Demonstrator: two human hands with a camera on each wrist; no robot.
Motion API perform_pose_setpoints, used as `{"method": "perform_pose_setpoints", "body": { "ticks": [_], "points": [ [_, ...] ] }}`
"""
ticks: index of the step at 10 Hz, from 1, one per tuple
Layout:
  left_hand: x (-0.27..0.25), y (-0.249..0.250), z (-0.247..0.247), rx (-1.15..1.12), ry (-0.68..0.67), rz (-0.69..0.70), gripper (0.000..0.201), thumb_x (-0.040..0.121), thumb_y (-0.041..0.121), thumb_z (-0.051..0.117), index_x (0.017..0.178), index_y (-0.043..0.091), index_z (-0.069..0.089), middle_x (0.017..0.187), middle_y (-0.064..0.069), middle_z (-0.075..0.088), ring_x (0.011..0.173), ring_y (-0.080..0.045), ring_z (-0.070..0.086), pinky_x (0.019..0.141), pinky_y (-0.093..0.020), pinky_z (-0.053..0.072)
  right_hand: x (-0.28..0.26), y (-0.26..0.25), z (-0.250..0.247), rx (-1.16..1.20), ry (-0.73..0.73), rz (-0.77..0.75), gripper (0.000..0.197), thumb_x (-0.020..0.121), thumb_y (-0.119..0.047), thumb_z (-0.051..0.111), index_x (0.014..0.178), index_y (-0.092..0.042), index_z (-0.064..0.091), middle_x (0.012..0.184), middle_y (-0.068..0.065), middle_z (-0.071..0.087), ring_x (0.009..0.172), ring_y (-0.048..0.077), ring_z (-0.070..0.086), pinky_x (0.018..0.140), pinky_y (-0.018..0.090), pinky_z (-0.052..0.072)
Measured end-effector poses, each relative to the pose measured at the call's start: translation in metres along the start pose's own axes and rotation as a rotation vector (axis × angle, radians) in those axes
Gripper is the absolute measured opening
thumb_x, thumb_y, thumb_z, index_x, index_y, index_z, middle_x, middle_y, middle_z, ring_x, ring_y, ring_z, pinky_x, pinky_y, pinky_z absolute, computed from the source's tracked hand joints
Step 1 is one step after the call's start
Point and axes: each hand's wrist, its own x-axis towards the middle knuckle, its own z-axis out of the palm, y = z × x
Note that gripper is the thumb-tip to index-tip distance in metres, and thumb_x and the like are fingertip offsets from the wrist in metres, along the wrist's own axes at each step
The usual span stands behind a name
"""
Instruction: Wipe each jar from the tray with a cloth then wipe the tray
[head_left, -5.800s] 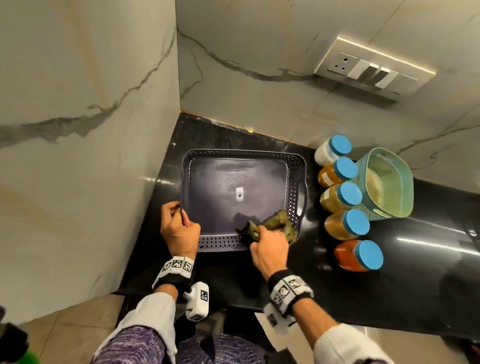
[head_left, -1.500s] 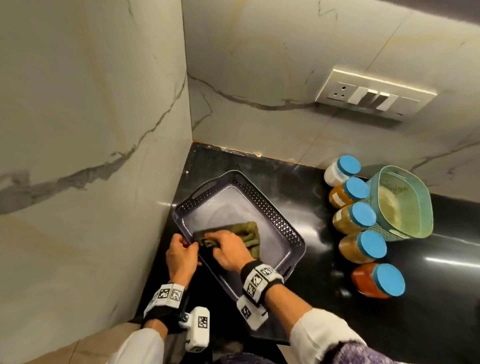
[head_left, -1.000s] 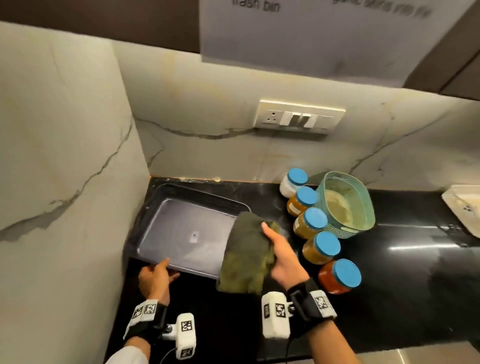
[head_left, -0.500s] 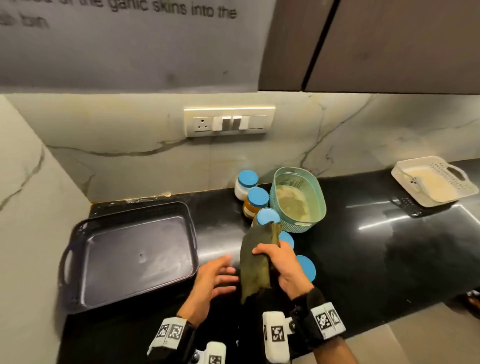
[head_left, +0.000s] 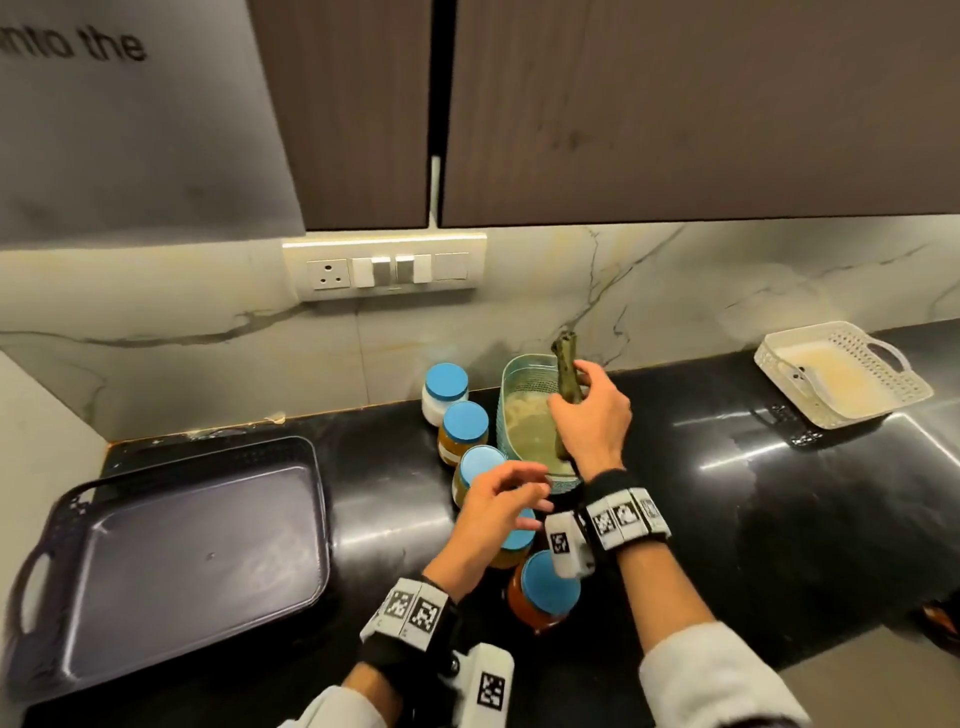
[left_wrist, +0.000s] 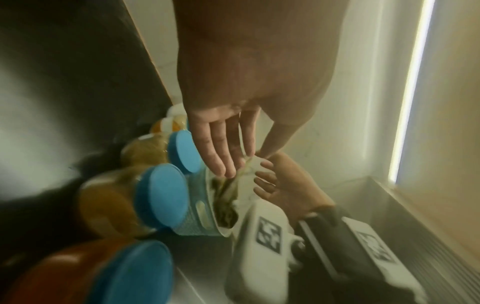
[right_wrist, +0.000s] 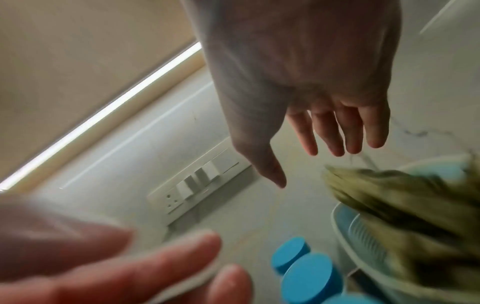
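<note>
The dark purple tray (head_left: 197, 561) lies bare at the counter's left end. Several blue-lidded jars (head_left: 464, 431) stand in a row beside a teal basket (head_left: 519, 374). My right hand (head_left: 587, 410) hovers over that basket. In the right wrist view its fingers (right_wrist: 335, 133) are straight and apart from the olive cloth (right_wrist: 402, 195), which is blurred over the basket's rim. In the head view the cloth (head_left: 565, 364) stands upright against the palm. My left hand (head_left: 519, 499) hovers with spread fingers above the nearer jars (left_wrist: 161, 197), holding nothing.
A white basket (head_left: 841, 374) sits at the far right of the black counter (head_left: 779, 493). A switch panel (head_left: 384, 267) is on the marble wall, and dark cabinets (head_left: 623, 104) hang overhead. The red jar (head_left: 545, 587) stands nearest the front edge.
My right hand lifted the cloth out of the tray, carried it right to the teal basket and opened. My left hand left the tray's rim and moved over the jars.
</note>
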Motion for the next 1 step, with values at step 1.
{"method": "perform_pose_setpoints", "body": {
  "ticks": [1],
  "points": [
    [0.0010,-0.0162,-0.0293,0.004,0.191,-0.051,0.015,0.099,0.005,0.066,0.113,0.004,0.072,0.109,-0.018,0.077,0.087,-0.020,0.073,0.072,-0.031,0.059,-0.0042,0.0063,0.0262,-0.108,-0.258,0.036,0.056,0.088,-0.030,0.076,0.140,-0.015,0.061,0.129,0.010,0.071,0.121,0.029,0.065,0.103,0.036,0.049]
  ]
}}
